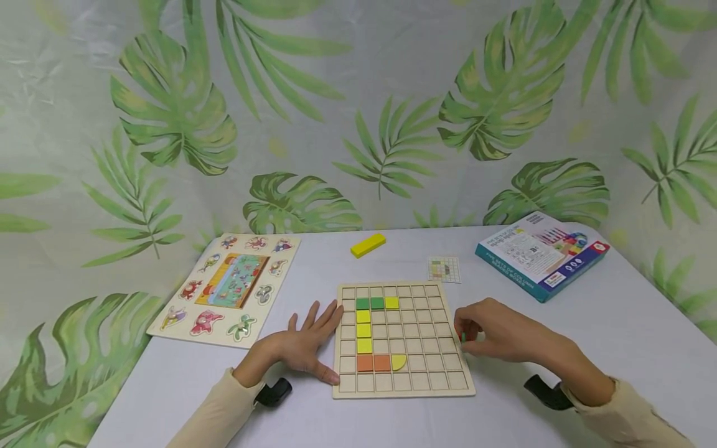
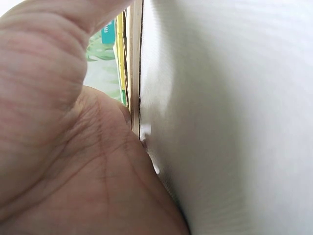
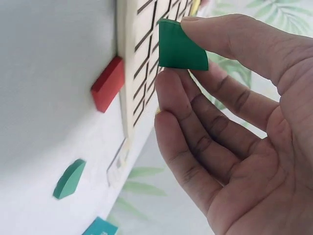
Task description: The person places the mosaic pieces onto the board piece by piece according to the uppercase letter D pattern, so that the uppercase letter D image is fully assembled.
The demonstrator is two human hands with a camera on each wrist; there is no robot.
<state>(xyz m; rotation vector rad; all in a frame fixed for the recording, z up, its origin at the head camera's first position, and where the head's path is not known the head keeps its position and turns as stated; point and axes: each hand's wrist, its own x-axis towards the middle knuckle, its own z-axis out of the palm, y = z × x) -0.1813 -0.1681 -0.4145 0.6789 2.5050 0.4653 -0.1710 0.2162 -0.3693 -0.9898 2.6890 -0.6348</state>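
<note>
The left hand [image 1: 299, 345] lies flat on the white table [image 1: 616, 323], right beside the left edge of the wooden board [image 1: 403, 339]. Its fingers are straight and spread, and it holds nothing. The thumb touches the board near the bottom corner. The right hand [image 1: 498, 336] is at the right edge of the board. It pinches a small green piece [image 3: 180, 46] between the thumb and the first finger (the other fingers are loosely bent below it). The piece has one round side, and it is just beside the board's edge. A red block [image 3: 108, 83] lies on the table, touching that same edge. Another green piece [image 3: 69, 178] lies on the table, a bit away from the board. On the board sit green, yellow and orange squares in an open C shape, and a yellow quarter round is at the end of the bottom row. A yellow block [image 1: 368, 244] lies behind the board. A small card [image 1: 444, 269] is near it. A box [image 1: 540, 252] sits at the back right, and an animal puzzle [image 1: 229, 286] is on the left.
</note>
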